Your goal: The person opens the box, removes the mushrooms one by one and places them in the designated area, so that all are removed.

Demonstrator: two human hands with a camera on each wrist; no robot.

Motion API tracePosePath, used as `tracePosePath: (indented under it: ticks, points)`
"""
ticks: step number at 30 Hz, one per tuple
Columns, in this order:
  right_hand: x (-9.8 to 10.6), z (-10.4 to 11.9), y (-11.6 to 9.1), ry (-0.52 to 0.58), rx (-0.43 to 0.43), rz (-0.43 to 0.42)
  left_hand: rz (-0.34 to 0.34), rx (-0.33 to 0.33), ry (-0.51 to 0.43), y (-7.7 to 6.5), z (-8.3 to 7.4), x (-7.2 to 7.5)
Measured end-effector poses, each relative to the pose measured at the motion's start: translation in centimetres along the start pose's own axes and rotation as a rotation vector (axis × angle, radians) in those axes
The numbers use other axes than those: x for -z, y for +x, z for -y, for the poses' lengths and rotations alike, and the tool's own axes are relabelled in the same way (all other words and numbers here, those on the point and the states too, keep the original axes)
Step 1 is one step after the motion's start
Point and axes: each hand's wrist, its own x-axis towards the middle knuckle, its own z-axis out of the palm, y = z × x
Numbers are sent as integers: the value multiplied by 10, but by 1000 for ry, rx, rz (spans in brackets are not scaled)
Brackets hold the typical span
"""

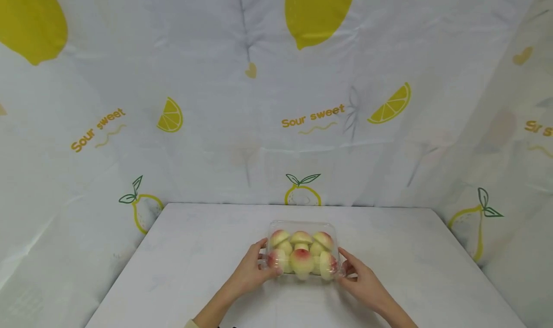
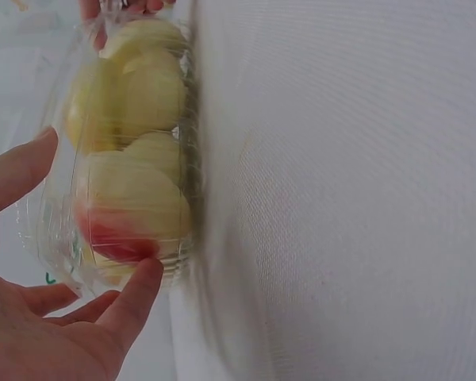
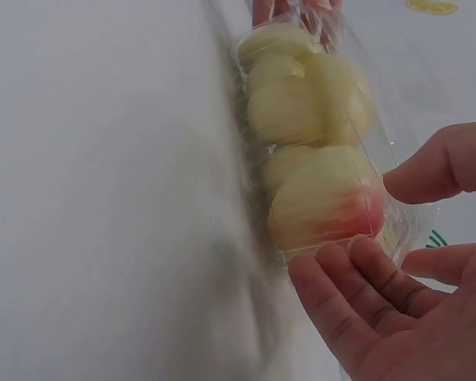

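A clear plastic box [image 1: 302, 226] stands at the near middle of the white table, between both hands. Inside it sit several pale yellow-green, mushroom-shaped pieces [image 1: 301, 259] with pinkish-red patches on their caps. My left hand [image 1: 252, 270] holds the box's left end, the thumb on the near side and the fingers round the end. The right hand [image 1: 364, 282] grips the opposite end in the same way. In the left wrist view, a fingertip [image 2: 147, 274] presses the plastic beside a red patch. Fingers [image 3: 333, 278] of the right hand curl at the lower edge of the box.
The white table [image 1: 194, 251] carries the box close to its middle. A white cloth [image 1: 224, 126] printed with lemons and "Sour sweet" hangs behind the table and along both sides.
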Motion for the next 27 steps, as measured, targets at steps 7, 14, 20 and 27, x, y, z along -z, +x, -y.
tracePosePath:
  ticks: [7, 14, 20, 27]
  points:
    - [6, -4, 2, 123, 26, 105, -1, -12, 9, 1, 2, 1]
    - [7, -4, 1, 227, -10, 138, 3, -10, 17, 2, 4, 0]
    - [2, 0, 2, 359, -56, 127, -7, -4, 30, 2, 4, -2]
    - [-2, 3, 1, 412, -99, 100, -17, 8, 11, 2, 4, -2]
